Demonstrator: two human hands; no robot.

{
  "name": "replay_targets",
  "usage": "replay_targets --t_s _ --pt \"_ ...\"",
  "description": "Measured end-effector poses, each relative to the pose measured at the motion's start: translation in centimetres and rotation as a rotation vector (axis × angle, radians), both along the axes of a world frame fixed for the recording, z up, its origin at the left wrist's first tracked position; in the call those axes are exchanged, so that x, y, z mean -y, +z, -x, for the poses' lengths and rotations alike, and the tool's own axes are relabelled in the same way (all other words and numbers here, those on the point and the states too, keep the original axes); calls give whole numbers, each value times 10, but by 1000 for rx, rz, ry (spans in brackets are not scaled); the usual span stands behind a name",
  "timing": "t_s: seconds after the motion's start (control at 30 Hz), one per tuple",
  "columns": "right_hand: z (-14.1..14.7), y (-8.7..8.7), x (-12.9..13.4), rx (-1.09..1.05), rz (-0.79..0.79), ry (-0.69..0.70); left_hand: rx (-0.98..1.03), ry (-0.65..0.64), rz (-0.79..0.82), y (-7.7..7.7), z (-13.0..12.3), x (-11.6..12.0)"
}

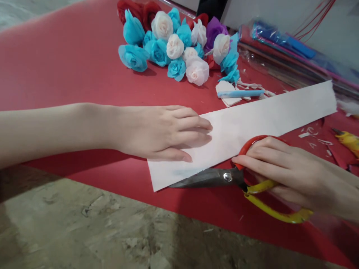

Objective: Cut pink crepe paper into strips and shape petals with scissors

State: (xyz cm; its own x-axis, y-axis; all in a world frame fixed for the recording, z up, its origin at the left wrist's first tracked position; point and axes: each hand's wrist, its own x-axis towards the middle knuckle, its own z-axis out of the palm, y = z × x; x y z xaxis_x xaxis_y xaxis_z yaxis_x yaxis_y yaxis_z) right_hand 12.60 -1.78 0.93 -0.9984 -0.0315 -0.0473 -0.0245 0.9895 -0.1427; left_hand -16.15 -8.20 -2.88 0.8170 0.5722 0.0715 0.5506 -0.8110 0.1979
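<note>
A long strip of white paper (252, 123) lies slantwise across the red tabletop (84, 71). My left hand (165, 132) rests flat on the strip's near left part, fingers stretched out to the right. In my right hand (291, 172) is a pair of scissors (207, 178), with one red handle and one yellow one. The dark blades point left and lie at the strip's lower edge, close to its left corner, looking nearly closed. Whether the tips are over or under the paper is hard to see.
Blue, white, red and purple paper flowers (174, 46) are bunched at the back. A light blue stick (239, 93) lies on white paper scraps (228, 101). Plastic-wrapped materials (294, 52) fill the back right. A yellow-handled tool (347, 142) lies right. The table's front edge drops to the floor (98, 228).
</note>
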Motion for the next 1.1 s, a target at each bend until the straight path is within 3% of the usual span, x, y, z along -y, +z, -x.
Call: replay_targets --t_s 0.5,0.67,0.87,1.1 --pt "7 11 20 49 -226 -27 28 1 35 0 0 -1" --pt "-1 4 20 44 -301 5 104 -2 26 -1 0 -1" --pt "-4 -7 28 -36 -333 -74 129 -2 20 -2 0 0" --pt "-11 -7 34 -1 -270 -136 68 0 46 1 0 0"
